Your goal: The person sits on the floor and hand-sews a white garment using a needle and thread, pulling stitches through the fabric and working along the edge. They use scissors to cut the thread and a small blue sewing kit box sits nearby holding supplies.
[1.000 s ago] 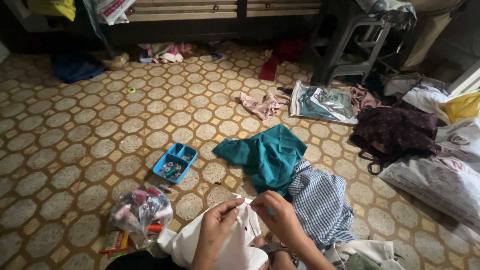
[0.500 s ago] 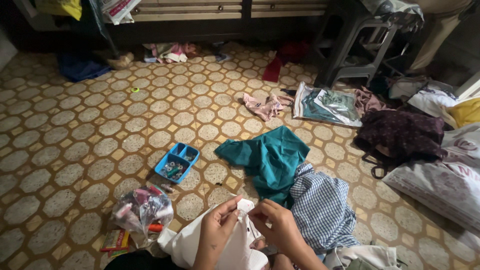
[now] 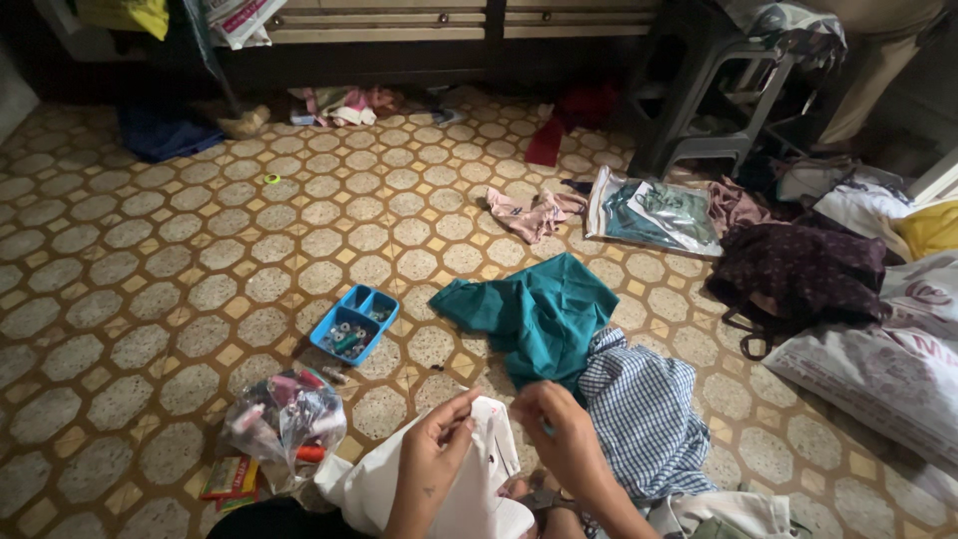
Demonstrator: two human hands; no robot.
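Note:
My left hand [image 3: 437, 444] pinches the upper edge of a white cloth [image 3: 469, 489] that lies in my lap at the bottom of the view. My right hand [image 3: 559, 434] is closed beside it, fingertips pinched at the cloth's edge; whatever small thing it holds is too small to tell. The two hands nearly touch above the cloth. A blue-and-white checked garment [image 3: 644, 414] lies just right of my right hand, and a teal garment [image 3: 539, 314] is spread on the tiled floor just beyond the hands.
A blue two-part tray [image 3: 354, 324] of small spools sits on the floor to the left. A clear plastic bag [image 3: 284, 419] of sewing bits lies near it. Clothes, bags and a dark stool [image 3: 699, 95] crowd the right side; a pink rag [image 3: 534, 212] lies mid-floor.
Both hands have shifted slightly upward and left on the white cloth, the right hand closing in toward the left. The view has tilted a little.

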